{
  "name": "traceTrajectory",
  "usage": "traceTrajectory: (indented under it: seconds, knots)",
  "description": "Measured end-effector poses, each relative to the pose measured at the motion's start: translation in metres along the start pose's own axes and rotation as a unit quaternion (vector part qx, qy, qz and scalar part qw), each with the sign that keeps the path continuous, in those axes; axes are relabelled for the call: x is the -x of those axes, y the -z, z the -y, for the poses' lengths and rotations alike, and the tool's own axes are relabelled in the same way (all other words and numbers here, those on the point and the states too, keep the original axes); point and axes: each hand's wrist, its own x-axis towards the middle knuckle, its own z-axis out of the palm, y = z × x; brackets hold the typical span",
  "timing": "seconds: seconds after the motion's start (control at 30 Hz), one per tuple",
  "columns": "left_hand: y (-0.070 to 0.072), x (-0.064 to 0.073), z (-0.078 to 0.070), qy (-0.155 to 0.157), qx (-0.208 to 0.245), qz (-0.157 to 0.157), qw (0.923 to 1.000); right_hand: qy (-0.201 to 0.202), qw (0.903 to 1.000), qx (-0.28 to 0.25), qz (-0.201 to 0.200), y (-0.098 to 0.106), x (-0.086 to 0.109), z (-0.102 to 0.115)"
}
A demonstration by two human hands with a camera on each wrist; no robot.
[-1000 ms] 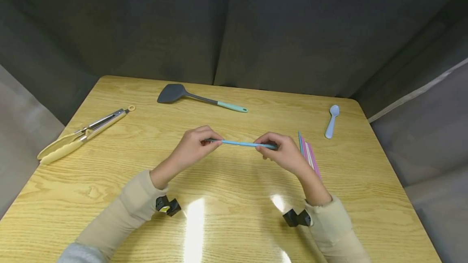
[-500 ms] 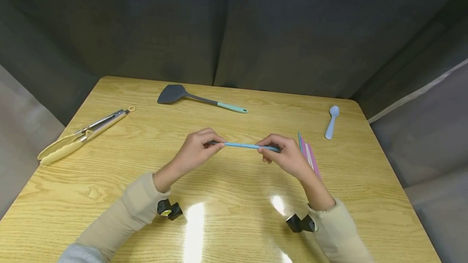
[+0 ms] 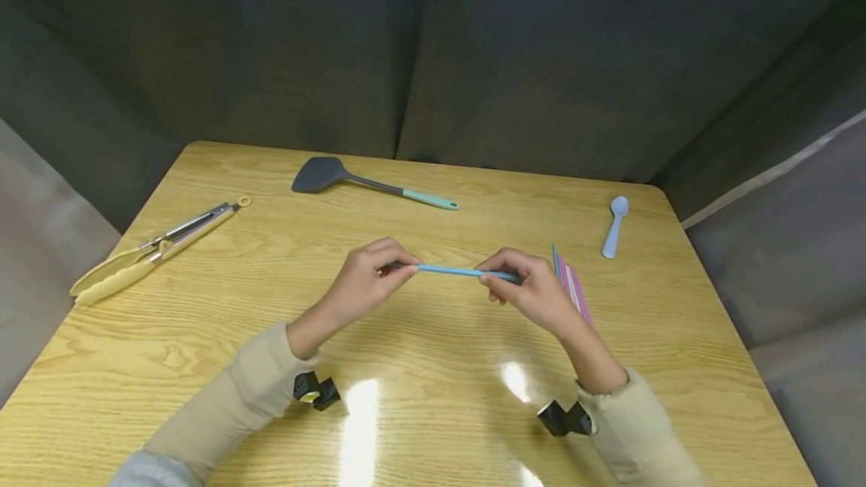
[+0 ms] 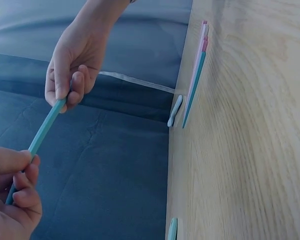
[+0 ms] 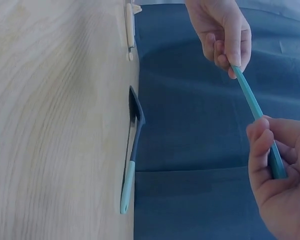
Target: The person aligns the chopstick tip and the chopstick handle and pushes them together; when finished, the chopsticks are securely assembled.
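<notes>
Both hands hold a light blue chopstick (image 3: 448, 270) level above the middle of the table. In the head view, my left hand (image 3: 368, 276) pinches its left part between thumb and fingers. My right hand (image 3: 524, 284) pinches the right part, and that end runs on under the palm. The left wrist view shows the straight middle stretch of the chopstick (image 4: 45, 127) between the two hands. Its ends are partly hidden by fingers. Beside the right wrist lie several chopsticks (image 3: 571, 284) in pink, white and blue, partly covered by the forearm.
A dark turner (image 3: 321, 173) with a mint handle lies at the back of the wooden table (image 3: 419, 382). Tongs (image 3: 162, 250) with yellow tips rest on the left. A pale blue spoon (image 3: 613, 228) lies back right. Dark curtains (image 3: 528, 58) surround the table.
Both hands have shifted slightly right and toward the person with the chopstick. A small break in its line near the middle, visible earlier, no longer shows.
</notes>
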Motion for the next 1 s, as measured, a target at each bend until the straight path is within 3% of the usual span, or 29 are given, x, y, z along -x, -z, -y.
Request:
traceTrajectory:
  seconds: [0.2,0.3,0.43,0.7,0.8,1.0]
  knots:
    - [0.006,-0.003,0.002,-0.006,-0.002,0.001,1.0000,0.004,0.9995,0.000,0.031,0.006,0.001,0.005]
    - [0.008,-0.004,0.003,-0.011,-0.004,0.004,0.9999,0.021,0.9976,0.060,0.026,0.008,0.000,0.008]
    - [0.009,-0.005,0.004,-0.012,-0.004,0.010,0.9999,0.039,0.9875,0.153,0.003,0.011,0.000,0.013]
    - [0.010,-0.006,0.004,0.007,-0.006,0.028,0.9996,0.046,0.9730,0.226,0.005,0.010,0.004,0.013]
    - [0.009,-0.007,0.005,0.015,-0.007,0.037,0.9992,0.040,0.9697,0.241,0.013,0.008,0.006,0.012]
    - [0.009,-0.007,0.008,0.025,-0.003,0.044,0.9987,0.044,0.9726,0.228,-0.003,0.004,0.011,0.001]
